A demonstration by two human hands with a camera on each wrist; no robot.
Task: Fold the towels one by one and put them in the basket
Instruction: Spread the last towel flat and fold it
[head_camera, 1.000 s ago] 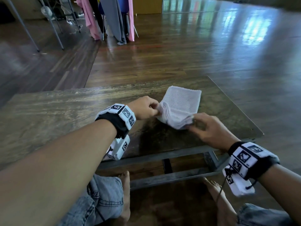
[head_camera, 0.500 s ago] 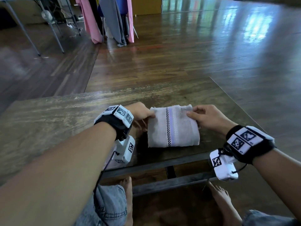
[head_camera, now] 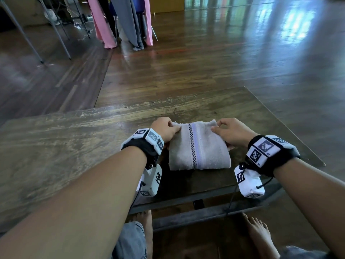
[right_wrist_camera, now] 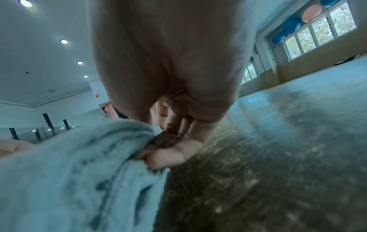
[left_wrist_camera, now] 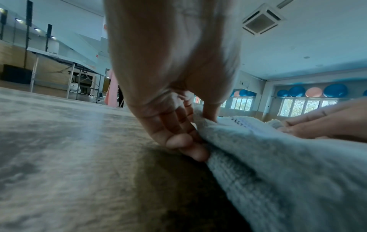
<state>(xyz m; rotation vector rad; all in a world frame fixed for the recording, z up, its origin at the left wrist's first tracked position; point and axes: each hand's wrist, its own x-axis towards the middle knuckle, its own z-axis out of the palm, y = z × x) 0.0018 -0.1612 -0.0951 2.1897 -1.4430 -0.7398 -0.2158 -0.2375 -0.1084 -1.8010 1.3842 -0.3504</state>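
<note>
Our left grip (head_camera: pixel 165 128) pinches the left edge of the folded towel (head_camera: pixel 198 150), thumb on top and fingers curled under the cloth; the left wrist view shows those fingers (left_wrist_camera: pixel 186 141) tucked against the towel's side where it meets the desk. Our right grip (head_camera: pixel 228 132) pinches the right edge the same way, thumb laid across the top and fingers (right_wrist_camera: pixel 168 154) curled beneath the fold, as the right wrist view shows. The towel lies flat between our two hands, folded into a small rectangle, pale grey with a checked black stripe and a lilac band running from far edge to near edge. It sits near the front edge of the dark wooden desk (head_camera: pixel 74 146), towards its right end. Beyond the desk stretches a glossy wooden floor (head_camera: pixel 205 62), and at the far left pink and grey cloths (head_camera: pixel 119 21) hang down to it.
</note>
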